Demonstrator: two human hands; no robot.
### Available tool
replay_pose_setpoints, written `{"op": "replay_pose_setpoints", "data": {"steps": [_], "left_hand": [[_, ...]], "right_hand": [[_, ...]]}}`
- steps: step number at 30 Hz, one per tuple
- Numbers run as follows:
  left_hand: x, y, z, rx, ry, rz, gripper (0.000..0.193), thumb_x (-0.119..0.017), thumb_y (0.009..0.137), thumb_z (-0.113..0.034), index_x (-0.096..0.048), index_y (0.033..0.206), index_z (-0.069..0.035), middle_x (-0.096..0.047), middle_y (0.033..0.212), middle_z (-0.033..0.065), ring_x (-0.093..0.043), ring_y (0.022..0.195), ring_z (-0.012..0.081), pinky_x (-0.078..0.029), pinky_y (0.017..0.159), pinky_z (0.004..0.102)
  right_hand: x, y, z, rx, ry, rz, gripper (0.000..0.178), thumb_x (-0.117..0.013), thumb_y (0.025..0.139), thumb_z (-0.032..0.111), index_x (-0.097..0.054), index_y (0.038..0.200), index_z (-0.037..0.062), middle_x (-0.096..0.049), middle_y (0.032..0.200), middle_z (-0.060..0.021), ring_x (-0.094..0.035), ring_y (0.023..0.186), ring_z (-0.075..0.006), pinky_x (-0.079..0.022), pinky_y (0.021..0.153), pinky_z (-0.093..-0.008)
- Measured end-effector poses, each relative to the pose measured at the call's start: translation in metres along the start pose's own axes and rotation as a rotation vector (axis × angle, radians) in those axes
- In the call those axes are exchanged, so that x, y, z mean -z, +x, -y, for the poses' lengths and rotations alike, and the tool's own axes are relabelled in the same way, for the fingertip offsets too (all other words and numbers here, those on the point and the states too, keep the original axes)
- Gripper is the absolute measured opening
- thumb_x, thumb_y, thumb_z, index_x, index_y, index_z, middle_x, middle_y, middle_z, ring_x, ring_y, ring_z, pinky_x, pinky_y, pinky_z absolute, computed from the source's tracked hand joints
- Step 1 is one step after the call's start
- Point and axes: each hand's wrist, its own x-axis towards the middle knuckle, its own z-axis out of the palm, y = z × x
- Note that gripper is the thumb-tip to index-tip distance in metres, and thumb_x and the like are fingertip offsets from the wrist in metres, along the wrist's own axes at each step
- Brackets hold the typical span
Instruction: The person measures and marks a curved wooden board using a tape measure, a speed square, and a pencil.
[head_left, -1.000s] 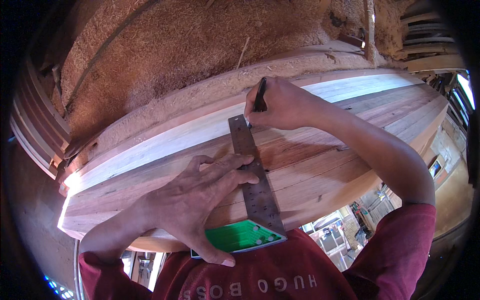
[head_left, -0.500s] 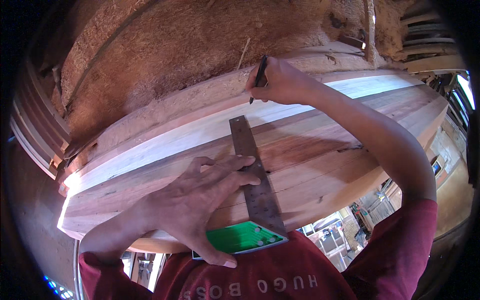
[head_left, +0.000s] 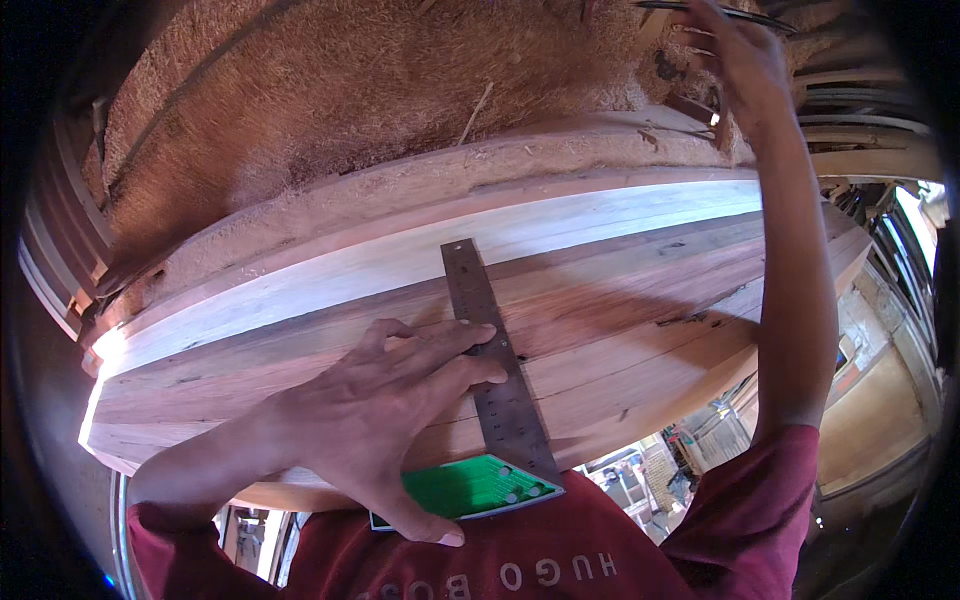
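My left hand [head_left: 375, 415] holds a try square against the near edge of a thick wooden slab [head_left: 620, 350]. Its fingertips press on the dark metal blade [head_left: 480, 320], and the thumb hooks over the green stock [head_left: 455, 488]. The blade lies across the slab's boards, its far end on a pale strip. Raised at the upper right, my right hand [head_left: 745, 65] has its fingers bent around a thin dark pen [head_left: 765, 18]; the frame's top edge cuts off part of the hand.
Sawdust and shavings [head_left: 330, 100] cover the ground beyond the slab. Stacked timber [head_left: 65, 235] stands at the left, with more boards [head_left: 870, 105] at the upper right. Assorted items [head_left: 650, 475] show below the slab's near right side.
My right hand has lifted away from above the slab, up and to the right, with the pen. My left hand stays on the try square. The view has shifted slightly.
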Motion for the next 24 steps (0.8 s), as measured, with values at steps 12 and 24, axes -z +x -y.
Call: {"op": "replay_pose_setpoints", "data": {"steps": [12,24], "left_hand": [[0.001,-0.003,-0.002,-0.017,-0.003,0.004,0.124,-0.083,0.062,-0.075,-0.035,0.153,-0.006,-0.028,0.161,0.0332,-0.031,0.150,0.0483,-0.021,0.120,0.0629],[-0.003,-0.002,0.000,-0.017,-0.024,-0.014,0.133,-0.088,0.053,-0.074,-0.034,0.154,-0.007,-0.026,0.164,0.0297,-0.028,0.152,0.0450,-0.024,0.116,0.0580]], "right_hand": [[0.087,0.068,-0.090,-0.002,-0.048,0.214,0.033,-0.080,0.094,0.035,-0.072,0.108,0.0068,-0.077,0.106,-0.0055,-0.071,0.092,-0.0117,-0.056,0.073,-0.0237],[-0.077,-0.082,-0.073,-0.059,-0.286,1.004,0.019,-0.077,0.091,0.018,-0.075,0.099,0.0013,-0.075,0.085,-0.0078,-0.071,0.073,-0.0132,-0.058,0.061,-0.0272]]}}
